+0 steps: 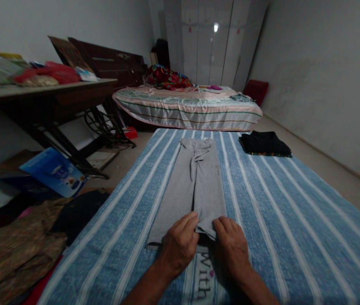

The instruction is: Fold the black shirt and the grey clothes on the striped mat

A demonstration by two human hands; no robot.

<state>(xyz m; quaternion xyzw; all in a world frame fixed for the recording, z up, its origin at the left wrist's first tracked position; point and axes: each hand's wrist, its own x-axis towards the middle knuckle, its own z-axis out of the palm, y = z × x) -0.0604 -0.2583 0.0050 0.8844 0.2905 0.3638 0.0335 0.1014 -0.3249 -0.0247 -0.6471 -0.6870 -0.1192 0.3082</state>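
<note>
Grey trousers (pixel 208 186) lie flat on a blue-and-white striped cloth (pixel 129 203), waist end away from me and leg hems toward me. A drawstring or bunched fold shows near the waist. My left hand (pixel 181 239) pinches the inner corner of the right-hand leg's hem, its fingers closed. At the outer corner of that same hem, my right hand (pixel 232 241) grips the cloth between thumb and fingers. The hem lifts slightly between the two hands. The left-hand leg's hem rests on the striped cloth beside my left hand.
Folded dark clothes (pixel 265 143) sit at the far right of the striped surface. Beyond stands a bed (pixel 192 108) with a red floral bundle (pixel 170 78). At left are a sewing-machine table (pixel 103 82), a blue box (pixel 55 171) and piled clothes (pixel 23 245).
</note>
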